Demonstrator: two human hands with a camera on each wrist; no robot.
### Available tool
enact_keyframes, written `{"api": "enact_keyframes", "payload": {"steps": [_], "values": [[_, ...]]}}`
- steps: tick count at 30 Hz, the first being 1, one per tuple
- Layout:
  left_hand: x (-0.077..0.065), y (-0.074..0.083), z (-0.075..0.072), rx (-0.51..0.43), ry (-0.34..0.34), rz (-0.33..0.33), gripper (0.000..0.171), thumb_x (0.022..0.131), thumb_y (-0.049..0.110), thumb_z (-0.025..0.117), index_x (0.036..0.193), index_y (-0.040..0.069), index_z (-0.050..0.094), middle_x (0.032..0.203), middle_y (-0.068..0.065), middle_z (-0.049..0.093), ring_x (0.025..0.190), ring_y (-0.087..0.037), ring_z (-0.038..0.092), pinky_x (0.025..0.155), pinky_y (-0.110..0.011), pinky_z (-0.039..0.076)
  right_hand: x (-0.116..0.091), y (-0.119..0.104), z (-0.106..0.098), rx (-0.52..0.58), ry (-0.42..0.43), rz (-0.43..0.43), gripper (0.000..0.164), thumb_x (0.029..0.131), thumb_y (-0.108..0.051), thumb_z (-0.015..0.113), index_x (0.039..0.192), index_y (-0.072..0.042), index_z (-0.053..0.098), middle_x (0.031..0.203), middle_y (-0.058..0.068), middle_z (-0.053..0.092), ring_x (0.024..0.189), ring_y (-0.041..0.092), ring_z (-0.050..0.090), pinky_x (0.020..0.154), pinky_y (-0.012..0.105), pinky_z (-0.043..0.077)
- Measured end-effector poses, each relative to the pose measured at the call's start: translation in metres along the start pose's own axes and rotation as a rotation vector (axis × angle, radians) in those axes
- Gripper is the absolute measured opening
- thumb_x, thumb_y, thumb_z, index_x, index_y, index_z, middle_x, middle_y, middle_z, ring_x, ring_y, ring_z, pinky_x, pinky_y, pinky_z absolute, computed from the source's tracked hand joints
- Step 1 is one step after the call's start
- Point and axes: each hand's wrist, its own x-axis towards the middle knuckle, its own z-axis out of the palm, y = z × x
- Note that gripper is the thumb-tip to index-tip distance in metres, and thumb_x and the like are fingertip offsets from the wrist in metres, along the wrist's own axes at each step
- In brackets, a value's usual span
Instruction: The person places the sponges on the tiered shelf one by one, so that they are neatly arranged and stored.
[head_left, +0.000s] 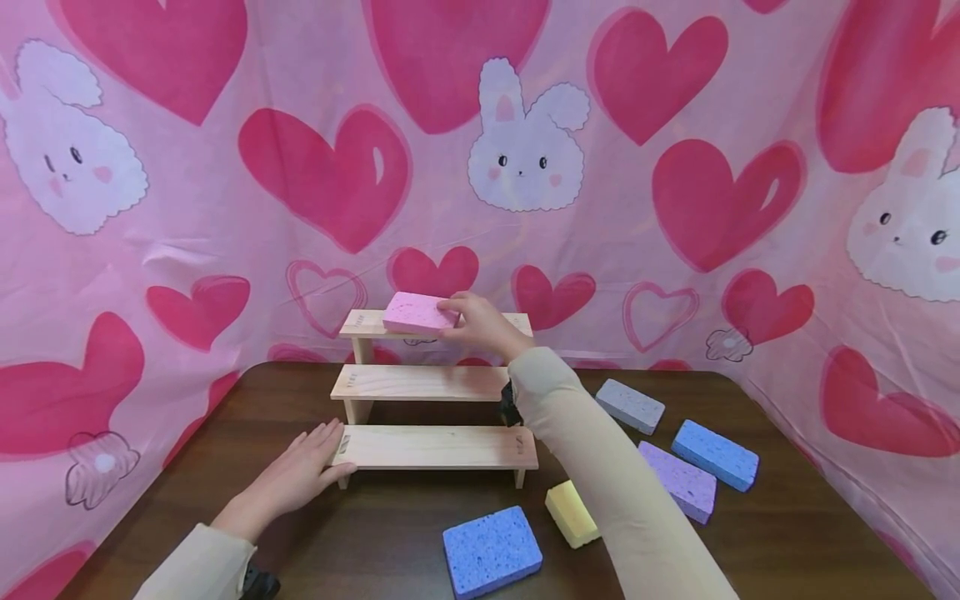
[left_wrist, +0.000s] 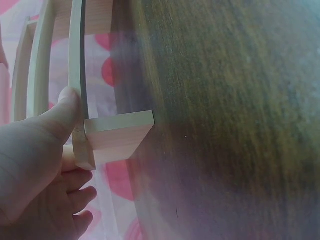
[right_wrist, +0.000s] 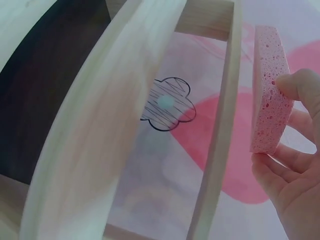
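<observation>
Three views of a three-tier wooden stand on a dark wood counter. In the head view I see the pink sponge at the left half of the top tier, pinched by the right hand at the sponge's right end. The right wrist view shows the thumb on one face and the fingers on the other; a strip of fabric backdrop shows between sponge and board, so I read the sponge as just above the tier, not touching it.

The left hand grasps nothing fully: its thumb lies at the front edge of the lowest tier, well apart from the fingers, which lie at the left end.

Five more sponges lie on the counter: a near blue one, a yellow one partly behind the right sleeve, a purple one, a far blue one and a grey one.

I judge the step in hand to be placing the pink sponge on the top tier. The next move, in my judgement, calls for a level lowering, then parted fingers, while the left hand steadies the stand.
</observation>
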Motion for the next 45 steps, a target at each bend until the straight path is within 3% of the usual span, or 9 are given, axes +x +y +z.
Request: {"api": "enact_keyframes", "payload": {"steps": [6, 15, 22, 30, 38, 45], "values": [[0.0, -0.001, 0.002, 0.0, 0.013, 0.013, 0.069, 0.084, 0.034, 0.065, 0.128, -0.015, 0.042, 0.131, -0.033, 0.041, 0.122, -0.047, 0.035, 0.099, -0.059, 0.024, 0.001, -0.001, 0.008, 0.025, -0.021, 0.021, 0.053, 0.082, -0.02, 0.071, 0.131, -0.01, 0.053, 0.119, 0.008, 0.051, 0.089, 0.017, 0.051, 0.069, 0.017, 0.048], [0.0, 0.0, 0.0, -0.007, -0.01, -0.007, 0.07, 0.084, 0.034, 0.065, 0.129, -0.015, 0.041, 0.132, -0.032, 0.04, 0.124, -0.047, 0.033, 0.1, -0.059, 0.023, 0.006, -0.003, 0.015, 0.009, -0.021, -0.012, 0.053, 0.081, -0.019, 0.071, 0.131, -0.008, 0.053, 0.12, 0.01, 0.05, 0.091, 0.018, 0.05, 0.071, 0.017, 0.047], [0.0, 0.002, -0.002, -0.013, -0.021, -0.013, 0.07, 0.085, 0.035, 0.064, 0.129, -0.015, 0.041, 0.132, -0.032, 0.039, 0.124, -0.047, 0.033, 0.1, -0.059, 0.023, 0.01, -0.002, 0.02, 0.001, -0.029, -0.01, 0.051, 0.085, -0.019, 0.066, 0.133, -0.009, 0.051, 0.122, 0.011, 0.05, 0.094, 0.02, 0.051, 0.079, 0.022, 0.046], [-0.002, 0.003, -0.002, -0.012, -0.006, -0.005, 0.069, 0.085, 0.033, 0.064, 0.129, -0.015, 0.041, 0.132, -0.033, 0.04, 0.123, -0.047, 0.034, 0.1, -0.059, 0.023, 0.012, 0.001, 0.024, 0.002, -0.009, -0.016, 0.044, 0.09, -0.018, 0.06, 0.132, -0.01, 0.052, 0.141, 0.018, 0.036, 0.126, 0.028, 0.04, 0.1, 0.033, 0.035], [0.0, -0.004, 0.003, -0.001, 0.015, 0.016, 0.071, 0.085, 0.037, 0.064, 0.128, -0.015, 0.042, 0.131, -0.033, 0.041, 0.122, -0.048, 0.035, 0.1, -0.059, 0.023, 0.016, 0.001, 0.027, -0.025, 0.015, -0.04, 0.041, 0.091, -0.016, 0.059, 0.131, -0.009, 0.053, 0.139, 0.018, 0.039, 0.125, 0.029, 0.04, 0.103, 0.034, 0.031], [-0.001, 0.002, -0.002, -0.009, -0.009, -0.003, 0.07, 0.085, 0.035, 0.064, 0.129, -0.015, 0.042, 0.132, -0.032, 0.04, 0.123, -0.047, 0.034, 0.1, -0.059, 0.024, 0.019, -0.001, 0.029, -0.033, 0.032, -0.018, 0.041, 0.091, -0.016, 0.059, 0.131, -0.01, 0.053, 0.139, 0.017, 0.04, 0.125, 0.028, 0.04, 0.103, 0.034, 0.031]]}}
